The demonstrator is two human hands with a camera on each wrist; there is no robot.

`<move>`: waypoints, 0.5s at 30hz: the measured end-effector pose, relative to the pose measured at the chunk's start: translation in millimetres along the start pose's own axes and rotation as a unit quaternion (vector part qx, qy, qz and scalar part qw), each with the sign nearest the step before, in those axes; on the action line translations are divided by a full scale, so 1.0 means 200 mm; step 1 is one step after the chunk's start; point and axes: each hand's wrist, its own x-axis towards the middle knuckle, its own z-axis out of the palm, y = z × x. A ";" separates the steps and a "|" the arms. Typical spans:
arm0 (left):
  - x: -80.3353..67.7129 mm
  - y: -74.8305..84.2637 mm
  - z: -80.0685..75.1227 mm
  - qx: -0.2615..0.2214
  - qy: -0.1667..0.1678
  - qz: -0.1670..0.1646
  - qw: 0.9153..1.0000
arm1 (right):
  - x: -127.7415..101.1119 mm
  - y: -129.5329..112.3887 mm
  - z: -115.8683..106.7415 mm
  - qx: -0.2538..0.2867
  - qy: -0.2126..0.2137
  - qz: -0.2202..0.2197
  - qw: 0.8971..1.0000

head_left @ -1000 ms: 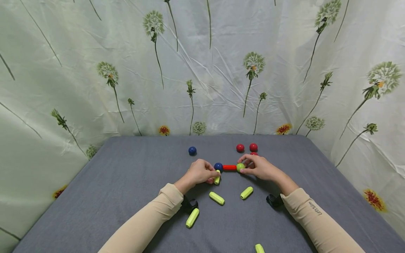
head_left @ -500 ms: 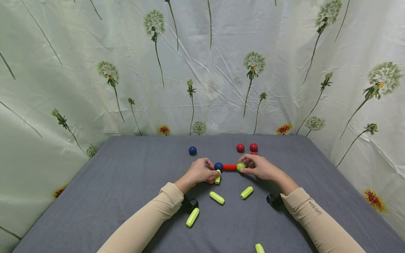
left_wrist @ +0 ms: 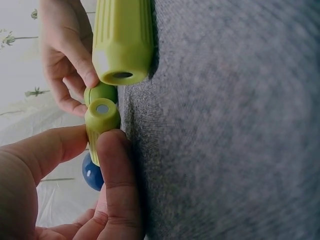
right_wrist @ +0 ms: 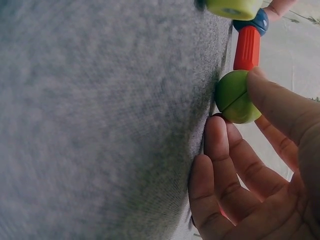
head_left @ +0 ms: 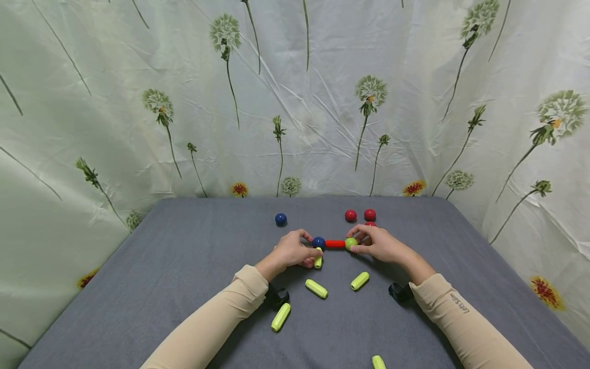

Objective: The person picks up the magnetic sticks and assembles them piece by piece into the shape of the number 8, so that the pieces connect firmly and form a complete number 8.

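Between thumb and finger, my left hand (head_left: 294, 250) pinches a yellow-green magnetic rod (head_left: 318, 258); its near end shows a metal disc in the left wrist view. The rod's far end meets or nearly meets a dark blue ball (head_left: 318, 243). From that ball a red rod (head_left: 335, 244) runs right to a green ball (head_left: 351, 244). My right hand (head_left: 379, 245) holds the green ball (right_wrist: 235, 96), thumb on one side and fingers on the other. Whether the yellow-green rod touches the blue ball is hard to tell.
Loose yellow-green rods lie nearer me: one in the middle (head_left: 316, 288), one to the right (head_left: 359, 281), one by the left sleeve (head_left: 280, 317), another at the front edge (head_left: 378, 362). Behind are a blue ball (head_left: 280, 220) and red balls (head_left: 351, 216). A patterned curtain (head_left: 322, 102) backs the table.
My left hand has shifted very slightly, its index finger reaching a little closer to the blue ball. The right hand keeps holding the green ball in place.
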 end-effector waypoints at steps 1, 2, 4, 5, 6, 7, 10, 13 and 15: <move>0.00 0.00 0.00 0.001 0.000 0.000 1.000 | 0.00 0.00 0.00 0.000 0.000 0.000 1.000; 0.00 0.00 0.00 0.001 -0.001 0.000 1.000 | 0.00 0.00 0.00 -0.001 0.000 0.000 1.000; 0.00 0.00 0.00 0.002 -0.002 -0.001 1.000 | 0.00 -0.01 0.00 -0.001 0.000 0.000 1.000; 0.00 0.00 0.00 0.002 -0.002 -0.001 1.000 | 0.00 -0.01 0.00 -0.001 0.000 0.000 1.000; 0.00 0.00 0.00 0.000 -0.003 -0.001 1.000 | 0.00 -0.01 0.00 -0.002 -0.001 0.000 1.000; 0.01 0.00 0.00 -0.001 -0.003 -0.001 1.000 | 0.00 -0.01 0.00 -0.001 -0.001 0.000 1.000; 0.01 0.00 0.00 -0.007 -0.003 0.000 1.000 | -0.01 -0.01 -0.01 0.000 -0.003 0.000 1.000; 0.00 0.00 0.00 -0.013 -0.003 -0.001 1.000 | -0.01 -0.01 -0.01 0.002 -0.007 -0.001 1.000; 0.00 0.00 0.00 -0.016 -0.003 -0.002 1.000 | -0.01 -0.01 -0.01 0.005 -0.009 0.001 1.000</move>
